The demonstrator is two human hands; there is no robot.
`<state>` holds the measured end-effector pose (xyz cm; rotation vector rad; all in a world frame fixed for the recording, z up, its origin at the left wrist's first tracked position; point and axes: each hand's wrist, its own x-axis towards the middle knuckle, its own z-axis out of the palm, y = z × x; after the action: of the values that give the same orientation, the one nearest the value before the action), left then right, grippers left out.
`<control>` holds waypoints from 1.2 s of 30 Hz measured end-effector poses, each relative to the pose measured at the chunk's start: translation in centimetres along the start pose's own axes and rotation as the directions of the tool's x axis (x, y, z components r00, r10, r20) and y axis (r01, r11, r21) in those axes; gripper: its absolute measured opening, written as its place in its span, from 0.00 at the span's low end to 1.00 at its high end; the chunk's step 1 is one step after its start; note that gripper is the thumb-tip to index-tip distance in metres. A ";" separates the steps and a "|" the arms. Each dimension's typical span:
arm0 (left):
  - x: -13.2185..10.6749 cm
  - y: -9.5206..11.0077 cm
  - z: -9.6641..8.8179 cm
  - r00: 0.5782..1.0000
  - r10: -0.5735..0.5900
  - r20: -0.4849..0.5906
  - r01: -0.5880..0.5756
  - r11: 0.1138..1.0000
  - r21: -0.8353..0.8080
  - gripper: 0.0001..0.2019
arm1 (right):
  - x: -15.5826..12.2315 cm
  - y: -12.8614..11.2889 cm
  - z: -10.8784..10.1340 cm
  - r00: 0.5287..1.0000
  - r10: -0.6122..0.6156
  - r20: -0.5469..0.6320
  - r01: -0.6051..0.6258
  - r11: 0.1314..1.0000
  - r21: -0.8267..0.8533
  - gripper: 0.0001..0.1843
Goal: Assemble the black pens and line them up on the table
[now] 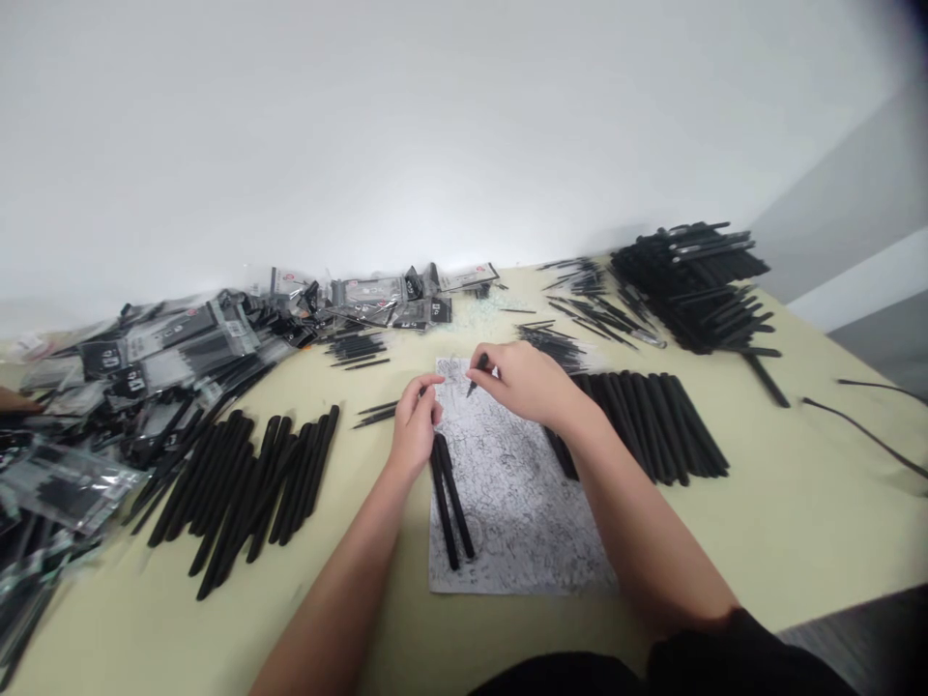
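A slender black pen (483, 361) was pinched between the thumb and fingers of the right hand (520, 378), its point directed down at the upper part of a white rectangular paper sheet (522, 503); whether the paper was touched could not be told. The left hand (415, 425) was held at the sheet's upper left edge with its fingers loosely curled, and whether anything was gripped there could not be made out. Beside it, thin pointed black sticks (378, 418) were seen on the pale yellow tabletop (797, 522).

Most of the sheet was covered in dark scribbles, so a good deal of marking seemed to be done (to judge by the ink alone). Two smooth black cylindrical pens (445, 501) were laid side by side along its left part. Much appeared to be left: clear plastic packets with printed labels (192, 333) were heaped at the far left. Thick black pens were grouped on the left (239, 483) and on the right (663, 425), but which were finished could not be determined
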<state>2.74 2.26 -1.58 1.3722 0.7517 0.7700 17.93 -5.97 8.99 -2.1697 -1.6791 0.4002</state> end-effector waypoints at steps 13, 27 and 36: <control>0.0 -0.3 -0.1 0.991 0.125 -0.051 -0.117 0.984 0.131 0.12 | -0.1 -0.2 0.0 1.000 0.009 0.001 -0.009 0.996 -0.094 0.10; 0.0 -0.2 0.1 0.993 0.104 -0.053 -0.096 0.987 0.127 0.08 | -0.1 -0.1 -0.1 1.000 -0.010 0.010 0.010 0.999 -0.047 0.09; 0.0 -0.3 0.3 0.993 0.114 -0.041 -0.110 0.989 0.098 0.07 | -0.3 0.7 -0.3 0.999 0.013 -0.044 -0.014 1.000 -0.027 0.10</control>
<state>3.00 2.05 -1.91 1.4971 0.7610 0.8664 18.59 -6.44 8.95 -2.1944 -1.6568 0.3332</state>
